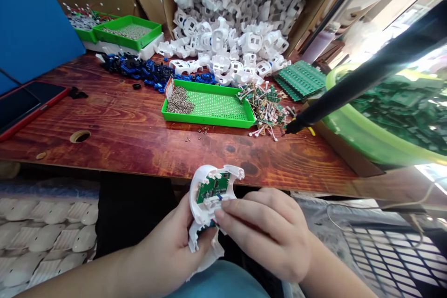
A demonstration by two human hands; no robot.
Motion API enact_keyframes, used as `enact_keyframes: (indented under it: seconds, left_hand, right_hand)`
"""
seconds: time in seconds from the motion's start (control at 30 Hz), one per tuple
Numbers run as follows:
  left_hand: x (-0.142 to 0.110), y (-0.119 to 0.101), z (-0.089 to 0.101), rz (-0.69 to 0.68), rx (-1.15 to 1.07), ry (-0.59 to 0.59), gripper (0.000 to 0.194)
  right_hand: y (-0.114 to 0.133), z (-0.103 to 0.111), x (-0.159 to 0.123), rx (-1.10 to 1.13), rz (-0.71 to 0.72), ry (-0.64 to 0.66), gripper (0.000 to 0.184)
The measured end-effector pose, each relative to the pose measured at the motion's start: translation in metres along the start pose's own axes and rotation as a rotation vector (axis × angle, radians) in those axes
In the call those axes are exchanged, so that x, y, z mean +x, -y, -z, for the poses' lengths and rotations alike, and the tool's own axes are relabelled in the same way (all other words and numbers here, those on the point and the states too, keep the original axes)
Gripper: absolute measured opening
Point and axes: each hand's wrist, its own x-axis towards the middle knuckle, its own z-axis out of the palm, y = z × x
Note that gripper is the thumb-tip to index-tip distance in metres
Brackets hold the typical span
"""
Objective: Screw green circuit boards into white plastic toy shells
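Observation:
My left hand point(174, 237) is wrapped round a white plastic housing point(197, 181), held in front of my lap below the table's front edge. Inside the housing sits a green circuit board point(213, 187) with small chips and a white connector. A second bit of green board shows lower down, partly behind my fingers. My right hand point(268, 228) reaches in from the right, its thumb and index finger pinched at the connector beside the board. What exactly lies between those fingertips is hidden.
A green tray point(216, 102) of screws stands on the wooden table point(115, 125), some screws loose before it. Wired boards point(267, 107) lie beside it, white housings point(223, 42) piled behind. A black rod point(363, 70) slants in from the right, over a light-green basin point(349, 125).

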Motion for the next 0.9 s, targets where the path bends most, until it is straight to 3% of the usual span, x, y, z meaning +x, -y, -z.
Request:
enact_keyframes:
  seconds: [0.2,0.4,0.57,0.9]
  left_hand:
    - [0.004,0.012,0.001,-0.173,0.106,0.049,0.054]
    - [0.004,0.023,0.000,-0.237,0.100,0.031,0.054]
    - [0.006,0.031,-0.001,-0.253,0.084,0.047,0.044]
    - [0.006,0.033,0.001,-0.270,0.158,0.076,0.052]
  right_hand:
    - [0.007,-0.005,-0.008,0.041,-0.062,0.016,0.023]
    - [0.014,-0.010,-0.020,0.083,-0.176,-0.062,0.023]
    - [0.017,-0.014,-0.026,0.139,-0.254,-0.103,0.025]
    - [0.020,-0.014,-0.025,0.228,-0.278,-0.098,0.025]
